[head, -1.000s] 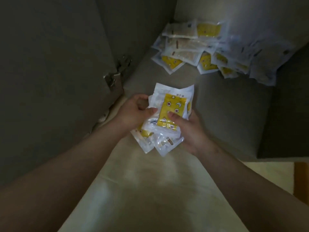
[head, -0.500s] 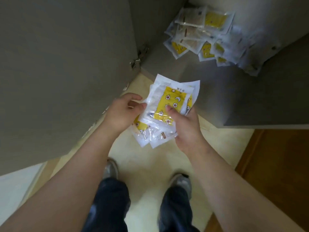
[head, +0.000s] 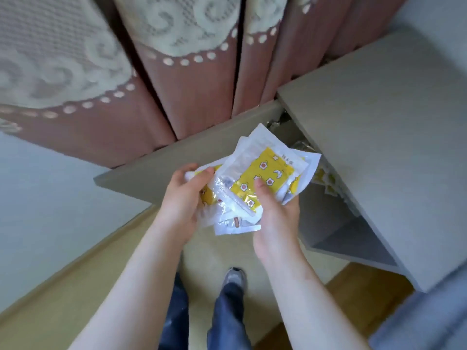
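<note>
Both my hands hold a loose stack of white plastic packets with yellow printed panels [head: 262, 178] at chest height, over the floor. My left hand [head: 184, 198] grips the stack's left edge, thumb on top. My right hand [head: 275, 213] supports the stack from below on the right, its thumb pressing on the top packet's yellow panel. More of the same packets [head: 326, 180] lie inside the open grey cabinet [head: 379, 137] just behind my hands, mostly hidden by the stack.
The cabinet's open door [head: 177, 157] stretches left behind my hands. Pink curtains with lace trim [head: 151, 72] hang beyond it. Below are my legs and a shoe [head: 235, 276] on the pale floor, with a grey-blue surface [head: 429, 311] at the lower right.
My head has risen and pulled back, so the cabinet interior has dropped out of sight and the curtains appear. Both hands have come away from the cabinet with the same stack, grip unchanged.
</note>
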### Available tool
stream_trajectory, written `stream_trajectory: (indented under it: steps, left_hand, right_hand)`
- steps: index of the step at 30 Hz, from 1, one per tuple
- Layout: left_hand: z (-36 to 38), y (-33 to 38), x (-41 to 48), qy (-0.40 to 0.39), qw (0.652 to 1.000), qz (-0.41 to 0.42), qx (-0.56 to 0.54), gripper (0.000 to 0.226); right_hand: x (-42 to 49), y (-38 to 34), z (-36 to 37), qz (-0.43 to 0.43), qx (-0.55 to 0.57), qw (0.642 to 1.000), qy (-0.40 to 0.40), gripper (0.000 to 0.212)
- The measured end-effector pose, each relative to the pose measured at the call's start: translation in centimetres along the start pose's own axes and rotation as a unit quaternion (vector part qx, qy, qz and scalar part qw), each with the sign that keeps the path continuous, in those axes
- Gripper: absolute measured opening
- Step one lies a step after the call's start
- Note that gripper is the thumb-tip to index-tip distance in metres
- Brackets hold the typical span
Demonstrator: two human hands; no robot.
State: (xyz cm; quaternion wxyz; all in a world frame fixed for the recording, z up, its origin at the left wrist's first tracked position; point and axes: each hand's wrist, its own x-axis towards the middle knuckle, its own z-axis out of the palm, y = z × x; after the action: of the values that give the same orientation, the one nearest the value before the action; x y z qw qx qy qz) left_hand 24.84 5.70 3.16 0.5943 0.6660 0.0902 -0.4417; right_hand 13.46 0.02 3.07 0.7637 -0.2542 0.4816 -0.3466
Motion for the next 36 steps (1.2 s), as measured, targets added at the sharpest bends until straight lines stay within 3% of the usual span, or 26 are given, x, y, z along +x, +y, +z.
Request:
stream_trajectory:
  steps: [6, 11, 16, 20, 23, 28, 36]
  left_hand:
    - [-6.4, 8.5, -8.0, 0.026, 0.992, 0.063, -0.105, 0.025]
    - [-15.2, 14.3, -14.9, 0.047, 0.978, 0.148, -0.137, 0.016]
    - [-26.1, 17.3, -21.8, 0.067, 0.953, 0.264, -0.129, 0.059]
    - [-34.9, 18.4, -27.5, 0.122, 0.921, 0.320, -0.185, 0.062]
    - [-41.0, 18.5, -31.6, 0.189, 0.883, 0.363, -0.231, 0.039]
    - [-50.0, 17.0, -38.1, 0.289, 0.812, 0.405, -0.306, 0.024]
    - [-61.7, 13.5, -45.4, 0.490, 0.645, 0.422, -0.407, 0.018]
  right_hand:
    - [-7.8, -3.2, 9.2, 0.007, -0.023, 0.998, -0.056, 0.027]
    - [-15.5, -2.8, 18.0, 0.031, -0.033, 0.986, -0.160, 0.034]
    - [-25.0, 0.6, 25.9, 0.071, -0.071, 0.951, -0.292, 0.027]
    - [-33.1, 5.3, 31.1, 0.095, -0.086, 0.922, -0.365, 0.034]
    - [-39.2, 9.1, 34.1, 0.132, -0.085, 0.894, -0.420, 0.038]
    - [-49.0, 14.1, 37.2, 0.187, -0.110, 0.832, -0.511, 0.033]
    - [-61.1, 22.1, 40.3, 0.249, -0.194, 0.714, -0.625, 0.015]
